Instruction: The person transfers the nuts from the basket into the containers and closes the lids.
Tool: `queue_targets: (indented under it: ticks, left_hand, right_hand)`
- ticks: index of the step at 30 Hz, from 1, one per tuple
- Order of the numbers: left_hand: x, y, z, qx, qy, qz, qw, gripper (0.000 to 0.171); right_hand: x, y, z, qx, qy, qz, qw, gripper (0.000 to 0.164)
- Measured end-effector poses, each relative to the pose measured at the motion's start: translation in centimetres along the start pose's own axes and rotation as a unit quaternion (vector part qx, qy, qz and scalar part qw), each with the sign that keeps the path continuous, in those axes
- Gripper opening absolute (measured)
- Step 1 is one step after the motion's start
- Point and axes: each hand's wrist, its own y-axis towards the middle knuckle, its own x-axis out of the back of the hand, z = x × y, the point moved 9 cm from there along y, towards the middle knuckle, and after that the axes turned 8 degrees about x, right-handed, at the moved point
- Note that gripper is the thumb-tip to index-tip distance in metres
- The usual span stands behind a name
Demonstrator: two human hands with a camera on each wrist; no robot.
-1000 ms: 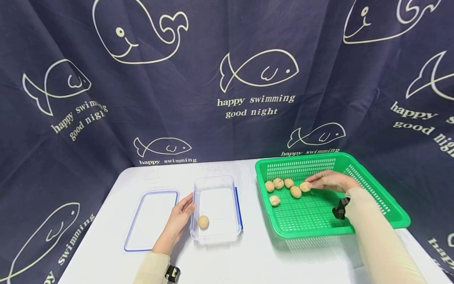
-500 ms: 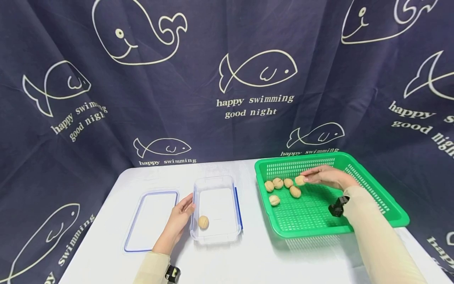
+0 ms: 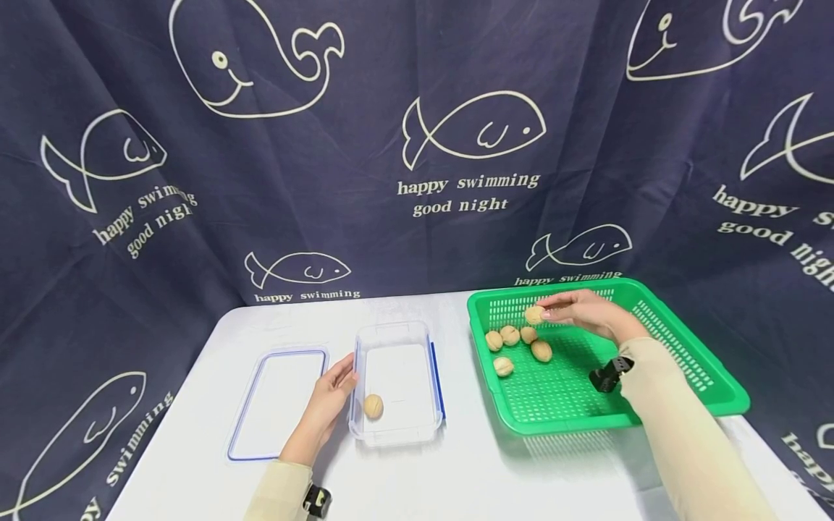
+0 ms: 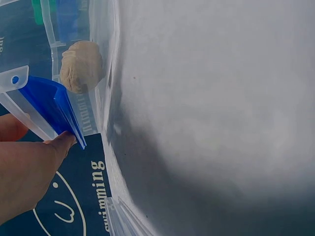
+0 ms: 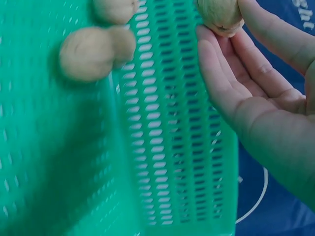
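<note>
My right hand [image 3: 589,316] pinches a walnut [image 3: 534,315] in its fingertips, lifted over the back left part of the green basket [image 3: 651,416]. In the right wrist view that walnut [image 5: 220,14] sits between thumb and fingers, partly cut off by the frame. Several walnuts [image 3: 541,351] lie in the basket's left side. At the clear plastic container [image 3: 397,436], my left hand [image 3: 326,405] grips the left wall, and in the left wrist view the thumb touches a blue latch [image 4: 51,101]. One walnut [image 3: 373,407] rests in the container's near left corner.
Left of the container, a clear lid with a blue seal [image 3: 244,412] lies flat on the white table [image 3: 482,477]. Another blue latch [image 3: 437,383] hangs along the container's right side. A dark blue curtain [image 3: 391,246] with fish drawings hangs behind the table.
My right hand has lifted the walnut off the basket floor and carried it up and leftward. The left hand and container have stayed in place.
</note>
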Motion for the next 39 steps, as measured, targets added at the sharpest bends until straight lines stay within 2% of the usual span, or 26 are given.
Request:
queue_targets:
  ticks: [12, 18, 26, 32, 39]
  left_hand:
    - [0.0, -0.1, 0.2, -0.002, 0.009, 0.001, 1.0000, 0.053]
    - [0.0, -0.1, 0.2, 0.000, 0.011, -0.003, 0.9999, 0.052]
    - [-0.1, -0.2, 0.1, 0.005, 0.009, -0.001, 0.9999, 0.051]
    - [-0.1, -0.3, 0.0, 0.003, 0.008, -0.001, 1.0000, 0.051]
    - [-0.1, -0.2, 0.1, 0.006, 0.007, -0.001, 1.0000, 0.052]
  right_hand:
    - [-2.0, -0.3, 4.6, 0.040, -0.002, -0.054, 0.998, 0.061]
    - [-3.7, -0.7, 7.1, 0.061, 0.005, -0.070, 0.996, 0.058]
    - [-5.9, -0.7, 9.2, 0.081, -0.004, -0.094, 0.992, 0.055]
    - [-8.0, -0.7, 10.9, 0.107, 0.020, -0.105, 0.989, 0.053]
    - [-10.5, -0.7, 12.4, 0.119, 0.045, -0.120, 0.985, 0.047]
